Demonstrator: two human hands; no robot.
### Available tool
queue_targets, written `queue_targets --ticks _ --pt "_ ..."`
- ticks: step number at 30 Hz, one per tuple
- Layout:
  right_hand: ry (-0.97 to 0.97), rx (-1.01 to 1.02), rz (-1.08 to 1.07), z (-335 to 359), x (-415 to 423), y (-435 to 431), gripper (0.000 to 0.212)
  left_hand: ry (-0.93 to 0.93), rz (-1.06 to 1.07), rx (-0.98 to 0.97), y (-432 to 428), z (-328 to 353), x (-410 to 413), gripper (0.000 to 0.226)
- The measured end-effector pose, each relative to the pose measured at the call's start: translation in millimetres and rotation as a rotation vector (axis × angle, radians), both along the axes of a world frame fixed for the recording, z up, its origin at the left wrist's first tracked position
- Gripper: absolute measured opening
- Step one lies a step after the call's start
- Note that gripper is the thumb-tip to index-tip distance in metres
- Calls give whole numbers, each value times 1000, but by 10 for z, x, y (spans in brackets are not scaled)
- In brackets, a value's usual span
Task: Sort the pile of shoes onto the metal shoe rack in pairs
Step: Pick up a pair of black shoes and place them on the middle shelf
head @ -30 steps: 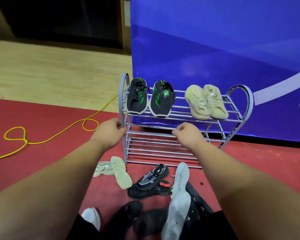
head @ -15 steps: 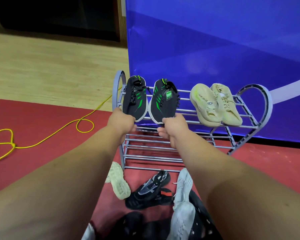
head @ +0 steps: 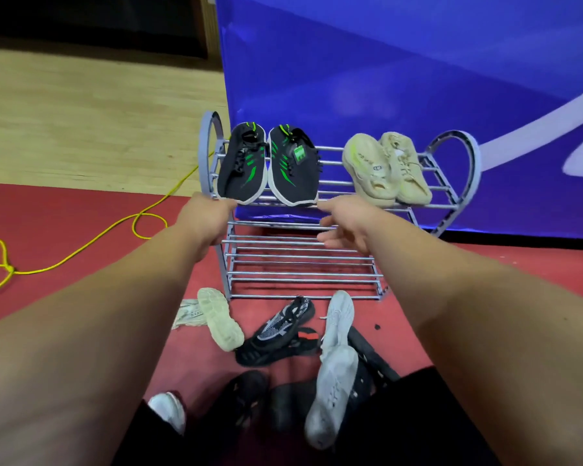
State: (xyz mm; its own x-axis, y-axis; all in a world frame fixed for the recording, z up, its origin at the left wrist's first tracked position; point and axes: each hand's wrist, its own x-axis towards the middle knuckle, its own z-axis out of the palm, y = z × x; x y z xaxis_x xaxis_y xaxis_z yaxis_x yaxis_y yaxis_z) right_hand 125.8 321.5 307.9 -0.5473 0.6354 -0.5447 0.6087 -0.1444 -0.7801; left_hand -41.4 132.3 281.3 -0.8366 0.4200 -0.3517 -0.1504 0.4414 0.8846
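The metal shoe rack (head: 350,275) stands against a blue banner. Its top tier holds a black-and-green pair (head: 270,166) at the left and a beige pair (head: 387,169) at the right; the lower tier is bare. My left hand (head: 206,216) rests at the top front rail by the toe of the left black shoe and holds nothing. My right hand (head: 347,227) hovers just below that rail with fingers spread. On the floor in front lies the pile: a beige shoe sole-up (head: 220,319), a black-and-grey knit shoe (head: 283,322), white shoes (head: 334,381) and black shoes (head: 246,395).
A yellow cord (head: 81,250) loops over the red mat (head: 64,213) at the left. The blue banner (head: 384,79) closes off the space behind the rack. Wooden floor (head: 98,112) lies at the far left. A paper tag (head: 189,312) lies beside the beige shoe.
Half a second ago both hands were pressed to the toes of the black-and-green shoes. They have come off; my right hand has opened and dropped slightly to the right.
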Motion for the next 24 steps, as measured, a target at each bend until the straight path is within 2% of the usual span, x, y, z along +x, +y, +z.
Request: queue_targets --ticks 2,4,7,14,18,22,24 --pt "-59 -8 50 22 300 -26 21 73 -31 -76 -88 -15 153 29" --pt "-130 10 102 55 642 -46 25 109 -88 -134 -128 -54 298 36" --pt "-228 103 156 83 1170 -58 22 37 -229 -108 -53 -66 625 51" --pt "-307 132 47 45 2216 22 30 -90 -541 -133 251 49 1472 30" --pt "-333 129 6 -259 2550 157 30 -88 -634 -219 436 -119 1768 28" --pt "-390 28 2 -805 2808 234 27 -106 -692 -326 604 -662 1976 32" --pt "-432 -19 24 -1092 2877 243 18 -132 -726 -387 646 -954 2066 30"
